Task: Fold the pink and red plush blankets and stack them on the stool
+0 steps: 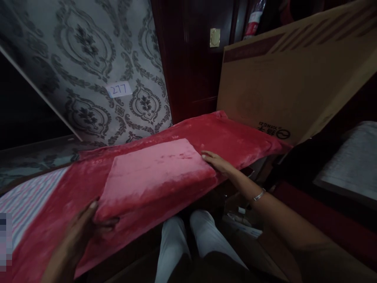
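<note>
A folded plush cloth [153,165] lies in front of me, its upper face pale pink and its thick near side red. It rests on a larger red plush cover [235,137] spread over a long raised surface. At the near left corner of the fold is my left hand [82,228], thumb apart from the fingers, the fingers along the red side. My right hand [216,162] lies on the far right corner with its fingers stretched out. A metal bracelet [259,194] is on the right wrist.
A large cardboard box [282,78] stands behind at right, with a bottle [253,19] behind its edge. Patterned wallpaper [88,70] bears a paper label [119,89] reading 277. Striped fabric [32,196] shows at left. Below are my legs [173,243] and an open carton [244,224].
</note>
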`<state>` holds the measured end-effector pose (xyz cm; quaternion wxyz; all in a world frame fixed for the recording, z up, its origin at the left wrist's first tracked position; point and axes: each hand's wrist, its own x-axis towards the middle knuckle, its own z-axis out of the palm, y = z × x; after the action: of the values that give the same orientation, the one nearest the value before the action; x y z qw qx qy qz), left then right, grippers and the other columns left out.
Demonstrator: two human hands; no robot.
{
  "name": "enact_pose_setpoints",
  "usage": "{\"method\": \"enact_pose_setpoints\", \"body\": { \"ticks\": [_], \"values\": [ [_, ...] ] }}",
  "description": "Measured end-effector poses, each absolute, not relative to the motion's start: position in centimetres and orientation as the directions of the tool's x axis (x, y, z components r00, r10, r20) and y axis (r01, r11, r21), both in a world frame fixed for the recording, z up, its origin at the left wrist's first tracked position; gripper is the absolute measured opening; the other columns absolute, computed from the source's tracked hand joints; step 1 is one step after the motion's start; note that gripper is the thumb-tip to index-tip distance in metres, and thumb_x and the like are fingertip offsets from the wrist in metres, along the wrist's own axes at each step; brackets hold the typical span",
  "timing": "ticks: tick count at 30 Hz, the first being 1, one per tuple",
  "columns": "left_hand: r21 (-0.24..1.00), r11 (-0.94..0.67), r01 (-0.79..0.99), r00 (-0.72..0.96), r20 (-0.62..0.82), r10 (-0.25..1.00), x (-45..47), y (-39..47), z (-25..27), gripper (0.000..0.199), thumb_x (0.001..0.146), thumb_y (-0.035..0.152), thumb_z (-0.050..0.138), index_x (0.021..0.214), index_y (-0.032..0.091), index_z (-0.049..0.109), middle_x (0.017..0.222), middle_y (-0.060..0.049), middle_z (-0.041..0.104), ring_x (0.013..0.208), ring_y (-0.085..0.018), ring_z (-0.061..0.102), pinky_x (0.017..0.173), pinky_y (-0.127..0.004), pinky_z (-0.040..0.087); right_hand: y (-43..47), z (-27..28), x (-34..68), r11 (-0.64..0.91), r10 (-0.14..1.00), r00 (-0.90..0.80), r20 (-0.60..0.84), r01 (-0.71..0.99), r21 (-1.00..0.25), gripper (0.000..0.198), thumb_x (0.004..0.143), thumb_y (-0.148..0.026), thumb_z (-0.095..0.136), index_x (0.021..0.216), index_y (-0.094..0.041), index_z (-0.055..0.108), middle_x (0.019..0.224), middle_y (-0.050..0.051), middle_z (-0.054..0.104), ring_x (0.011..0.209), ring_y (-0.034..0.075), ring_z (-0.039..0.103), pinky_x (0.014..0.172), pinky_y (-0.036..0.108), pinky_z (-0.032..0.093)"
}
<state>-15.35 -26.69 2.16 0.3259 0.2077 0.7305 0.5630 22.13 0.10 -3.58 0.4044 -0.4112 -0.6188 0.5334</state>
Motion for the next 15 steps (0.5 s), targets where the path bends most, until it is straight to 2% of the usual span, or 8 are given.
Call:
{"method": "enact_pose_setpoints", "body": {
  "ticks": [2, 4, 7, 9, 11, 13, 15],
  "values": [
    [0.957, 0.246, -0.154, -0.673, -0.284, 0.684, -15.6, -25.6, 2.9, 0.088, 0.049, 0.055, 0.083, 0.126, 0.02, 0.062, 0.079, -0.006, 0.074, 0.064, -0.029, 0.07, 0.055, -0.042, 0.06, 0.9, -3.0, 21.1, 0.023, 0.935, -0.355, 0.002, 0.053, -0.998, 0.055, 0.082, -0.044, 0.068, 0.131, -0.021, 0.063, 0.133, 0.009, 0.066, 0.117, 0.025, 0.063, 0.103, 0.042, 0.049],
    [0.962, 0.214, -0.169, -0.683, -0.271, 0.678, -15.5, -24.7, 3.4, 0.077, 0.045, 0.044, 0.085, 0.116, 0.02, 0.067, 0.09, -0.006, 0.075, 0.071, -0.024, 0.069, 0.057, -0.035, 0.059, 1.5, -2.4, 19.9, 0.005, 0.923, -0.384, -0.017, 0.055, -0.998, 0.06, 0.081, -0.041, 0.07, 0.135, -0.018, 0.06, 0.135, 0.012, 0.064, 0.119, 0.026, 0.062, 0.106, 0.043, 0.048],
    [0.974, 0.209, -0.083, -0.72, -0.204, 0.664, -15.2, -23.7, 3.4, 0.09, 0.041, 0.035, 0.087, 0.128, 0.027, 0.063, 0.106, -0.005, 0.074, 0.087, -0.024, 0.07, 0.062, -0.029, 0.058, 2.0, -1.7, 18.2, 0.095, 0.914, -0.403, 0.056, 0.078, -0.992, 0.067, 0.072, -0.026, 0.073, 0.136, -0.016, 0.059, 0.138, 0.012, 0.062, 0.122, 0.026, 0.06, 0.11, 0.044, 0.044],
    [0.991, 0.129, 0.02, -0.711, -0.077, 0.699, -14.9, -23.6, 3.0, 0.098, 0.042, 0.036, 0.086, 0.136, 0.031, 0.057, 0.119, -0.005, 0.071, 0.1, -0.026, 0.068, 0.073, -0.031, 0.059, 2.2, -1.7, 17.4, 0.208, 0.901, -0.392, 0.185, 0.018, -0.978, 0.075, 0.067, -0.017, 0.069, 0.141, -0.02, 0.055, 0.146, 0.009, 0.056, 0.124, 0.025, 0.058, 0.109, 0.042, 0.045],
    [0.993, 0.042, 0.108, -0.697, 0.046, 0.716, -14.9, -23.7, 2.3, 0.096, 0.047, 0.039, 0.084, 0.139, 0.032, 0.055, 0.128, -0.005, 0.067, 0.11, -0.026, 0.066, 0.085, -0.032, 0.058, 2.3, -2.1, 17.1, 0.288, 0.886, -0.36, 0.293, -0.068, -0.955, 0.084, 0.067, -0.015, 0.063, 0.149, -0.024, 0.045, 0.152, 0.007, 0.049, 0.121, 0.022, 0.06, 0.103, 0.039, 0.049],
    [0.989, 0.071, 0.128, -0.701, 0.04, 0.712, -15.2, -23.9, 1.7, 0.094, 0.05, 0.04, 0.081, 0.14, 0.031, 0.055, 0.129, -0.006, 0.067, 0.11, -0.027, 0.066, 0.087, -0.033, 0.057, 2.3, -2.9, 17.2, 0.269, 0.901, -0.334, 0.277, -0.072, -0.96, 0.09, 0.067, -0.016, 0.061, 0.154, -0.024, 0.037, 0.15, 0.008, 0.052, 0.114, 0.021, 0.064, 0.097, 0.037, 0.053],
    [0.985, 0.155, 0.073, -0.706, -0.059, 0.705, -15.6, -24.2, 1.0, 0.095, 0.05, 0.038, 0.079, 0.141, 0.029, 0.054, 0.123, -0.008, 0.069, 0.104, -0.028, 0.068, 0.084, -0.035, 0.058, 2.3, -3.8, 17.6, 0.154, 0.934, -0.322, 0.153, -0.022, -0.988, 0.09, 0.066, -0.016, 0.061, 0.153, -0.018, 0.039, 0.137, 0.012, 0.062, 0.104, 0.022, 0.067, 0.091, 0.038, 0.055]
  ]
}}
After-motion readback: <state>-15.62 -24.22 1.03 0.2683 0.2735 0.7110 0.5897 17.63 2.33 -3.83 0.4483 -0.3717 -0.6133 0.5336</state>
